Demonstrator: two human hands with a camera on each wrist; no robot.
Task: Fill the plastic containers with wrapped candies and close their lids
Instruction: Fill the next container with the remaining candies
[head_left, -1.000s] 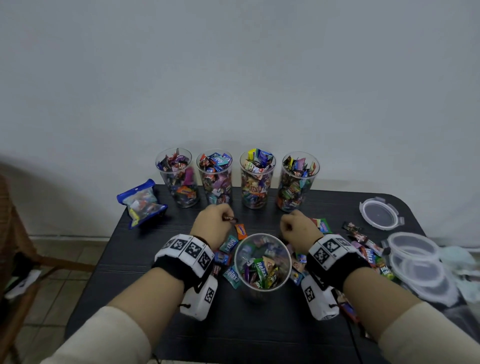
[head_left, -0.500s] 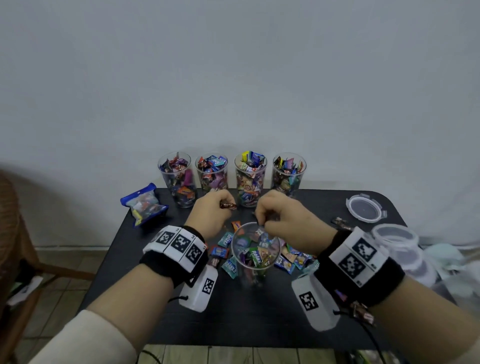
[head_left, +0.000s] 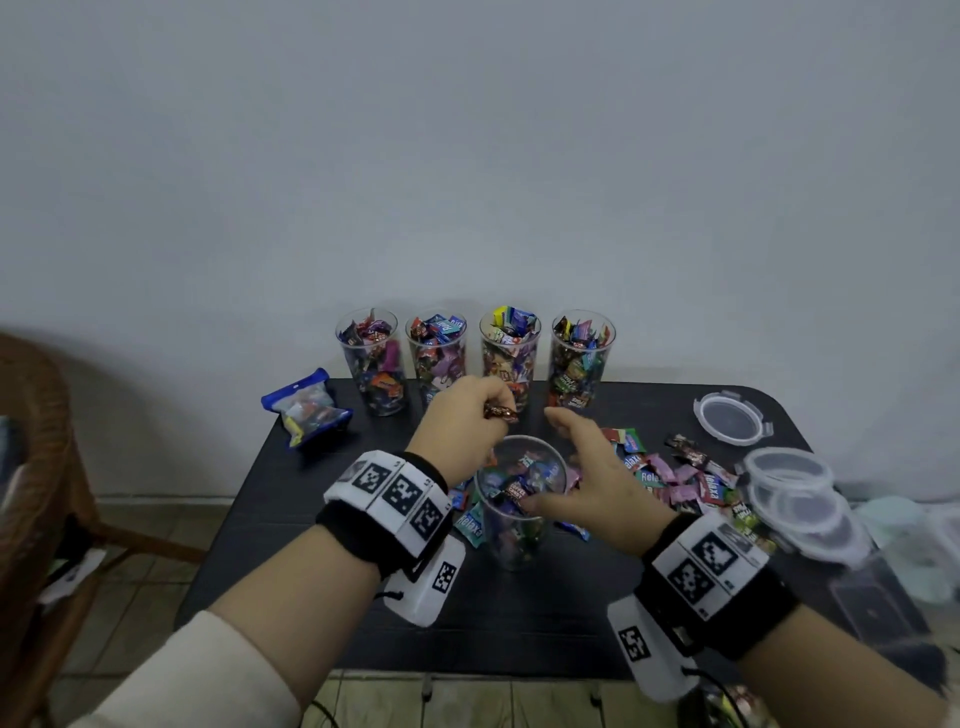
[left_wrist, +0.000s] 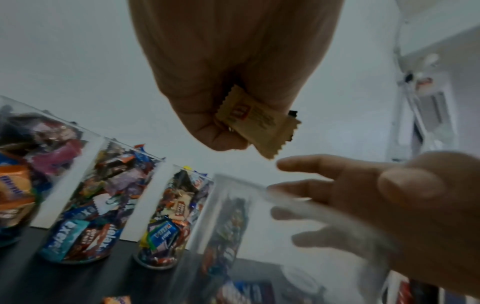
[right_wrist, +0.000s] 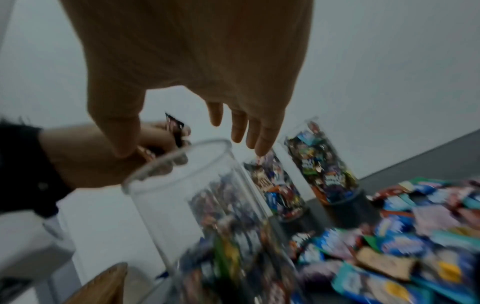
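Note:
A clear plastic container, partly filled with wrapped candies, stands at the middle of the black table. My left hand hovers just behind its rim and grips wrapped candies; the left wrist view shows a tan wrapper sticking out of the curled fingers. My right hand is open with spread fingers at the container's right rim, thumb over the near edge. I cannot tell whether it touches the rim. In the right wrist view the straight fingers hold nothing above the container.
Several candy-filled containers line the table's back edge by the wall. Loose candies lie right of the near container. A lid and stacked lids sit at the right. A blue bag lies back left; a wicker chair stands left.
Both hands rose from the loose candies. The right hand came over the container with pinched fingers, then opened and shifted to its right rim. The left hand lifted its candies toward the rim.

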